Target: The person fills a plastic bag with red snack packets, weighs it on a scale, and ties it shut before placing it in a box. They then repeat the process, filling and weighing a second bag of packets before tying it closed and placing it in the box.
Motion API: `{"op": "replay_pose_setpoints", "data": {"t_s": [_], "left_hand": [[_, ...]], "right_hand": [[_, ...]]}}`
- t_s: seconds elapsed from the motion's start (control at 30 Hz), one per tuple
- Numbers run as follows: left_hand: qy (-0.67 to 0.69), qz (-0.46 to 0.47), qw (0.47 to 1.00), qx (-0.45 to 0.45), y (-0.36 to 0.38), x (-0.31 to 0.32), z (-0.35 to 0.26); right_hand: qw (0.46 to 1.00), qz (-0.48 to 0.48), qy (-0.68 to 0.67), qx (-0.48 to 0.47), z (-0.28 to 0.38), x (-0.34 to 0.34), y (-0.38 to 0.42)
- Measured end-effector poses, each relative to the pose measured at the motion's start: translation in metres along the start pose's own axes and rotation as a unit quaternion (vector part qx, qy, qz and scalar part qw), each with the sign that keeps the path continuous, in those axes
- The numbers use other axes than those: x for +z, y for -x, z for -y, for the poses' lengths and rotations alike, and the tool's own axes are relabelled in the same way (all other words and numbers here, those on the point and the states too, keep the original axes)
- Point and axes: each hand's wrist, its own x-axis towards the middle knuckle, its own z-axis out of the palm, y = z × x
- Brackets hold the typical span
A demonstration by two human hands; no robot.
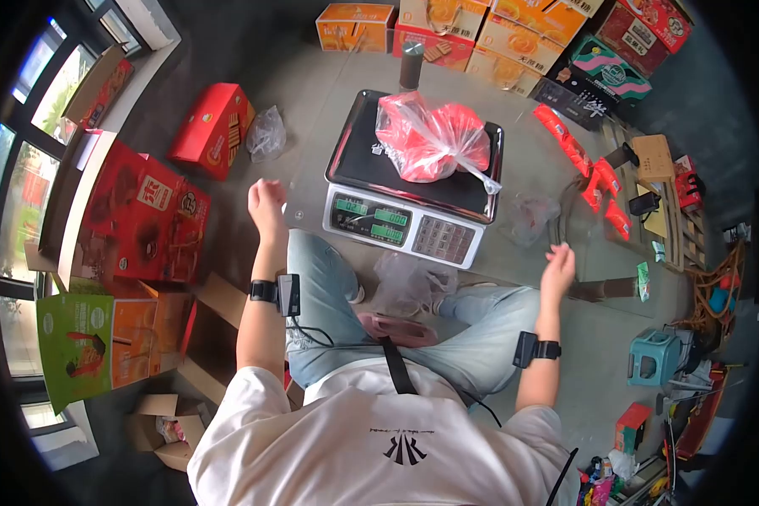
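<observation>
A digital weighing scale [375,221] with a black platform and lit green displays stands in front of me on a glass table [527,179]. On its platform rests a knotted clear plastic bag [434,139] with red packets inside. Left of the scale, my left hand [267,207] is raised with its fingers curled in; nothing shows in it. My right hand [558,268] is off to the scale's lower right, fingers drawn together around nothing I can see. A crumpled clear bag [533,215] lies between it and the scale. Neither hand touches the scale or the bag on it.
Red packets [603,184] are strewn along the table's right side. Stacked cartons [514,42] stand at the back. On the left are a red box [213,131], a plastic bag [266,135] and large red cartons [148,215]. A teal stool [654,357] is at right.
</observation>
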Motion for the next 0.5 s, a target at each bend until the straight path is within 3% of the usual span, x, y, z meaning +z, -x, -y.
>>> {"op": "replay_pose_setpoints", "data": {"t_s": [0.07,0.2,0.3,0.37,0.5], "left_hand": [[-0.004,-0.071,0.998,0.0,0.006,-0.026,0.023],[-0.11,-0.055,0.992,-0.004,0.022,-0.036,0.048],[-0.111,-0.054,0.992,0.007,0.025,-0.021,0.045],[-0.145,-0.045,0.988,0.022,0.028,-0.021,0.045],[-0.07,-0.037,0.996,0.028,0.047,0.016,0.027]], "right_hand": [[0.999,-0.006,0.043,0.018,-0.035,-0.021,0.009],[0.993,-0.027,0.099,0.053,-0.073,-0.03,0.02],[0.99,-0.056,0.104,0.078,-0.08,-0.022,0.019],[0.986,-0.024,0.166,-0.009,-0.084,-0.017,0.02],[0.977,-0.01,0.208,-0.036,-0.074,-0.01,0.02]]}}
